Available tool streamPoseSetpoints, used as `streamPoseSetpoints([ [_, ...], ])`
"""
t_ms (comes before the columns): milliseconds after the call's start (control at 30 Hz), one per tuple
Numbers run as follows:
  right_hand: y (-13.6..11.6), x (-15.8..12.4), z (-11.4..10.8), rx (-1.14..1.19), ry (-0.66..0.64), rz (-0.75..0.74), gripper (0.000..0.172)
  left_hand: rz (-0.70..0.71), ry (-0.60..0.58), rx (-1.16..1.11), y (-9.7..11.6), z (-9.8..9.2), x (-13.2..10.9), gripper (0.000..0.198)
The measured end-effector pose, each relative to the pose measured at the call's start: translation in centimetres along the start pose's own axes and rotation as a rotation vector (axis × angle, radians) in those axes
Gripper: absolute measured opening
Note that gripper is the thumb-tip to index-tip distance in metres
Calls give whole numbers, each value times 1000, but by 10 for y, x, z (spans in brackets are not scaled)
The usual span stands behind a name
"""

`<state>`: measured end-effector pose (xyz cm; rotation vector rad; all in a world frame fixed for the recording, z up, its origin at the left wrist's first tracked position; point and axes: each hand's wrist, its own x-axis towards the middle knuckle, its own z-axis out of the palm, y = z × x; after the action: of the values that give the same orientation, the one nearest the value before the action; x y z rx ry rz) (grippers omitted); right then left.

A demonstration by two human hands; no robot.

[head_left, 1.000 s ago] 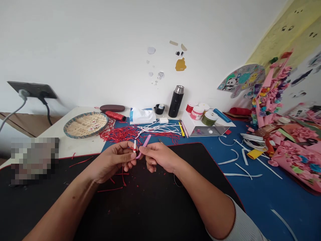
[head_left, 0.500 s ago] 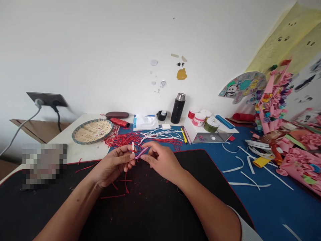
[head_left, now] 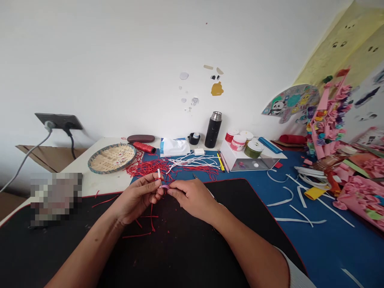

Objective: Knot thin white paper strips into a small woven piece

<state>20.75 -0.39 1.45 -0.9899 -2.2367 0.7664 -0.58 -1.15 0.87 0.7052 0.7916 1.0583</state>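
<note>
Between thumb and fingers, my left hand (head_left: 139, 198) pinches a small white strip (head_left: 159, 173) that stands upright, with a bit of red at its lower part. A narrow purple strip (head_left: 164, 186) runs from there, bent in a curve, to my right hand (head_left: 192, 196), which grips its other end between thumb and forefinger. Both hands are close together over the black mat (head_left: 180, 248). My fingers hide most of the join between the strips. Cut red cords (head_left: 153, 218) lie on the mat below my left hand.
Behind the hands lie piles of red cord (head_left: 150, 168) and white cord (head_left: 195, 161). A woven basket (head_left: 90, 166) stands left; a black flask (head_left: 213, 130) and paint jars (head_left: 253, 149) stand at the back. White strips (head_left: 300, 220) lie right, beside pink paper flowers (head_left: 360, 192).
My right hand has moved left, closer to my left hand. The purple strip, stretched out slantwise before, is now bent in a short curve. The left hand keeps its pinch.
</note>
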Motion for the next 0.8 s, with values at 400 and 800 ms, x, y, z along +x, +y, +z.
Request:
streamPoseSetpoints([
  [400, 0, 1, 2, 492, -158, 308, 25, 73, -57, 122, 2, 6, -2, 32],
  [800, 1, 3, -1, 820, -237, 456, 25, 62, -69, 265, 4, 2, -3, 36],
])
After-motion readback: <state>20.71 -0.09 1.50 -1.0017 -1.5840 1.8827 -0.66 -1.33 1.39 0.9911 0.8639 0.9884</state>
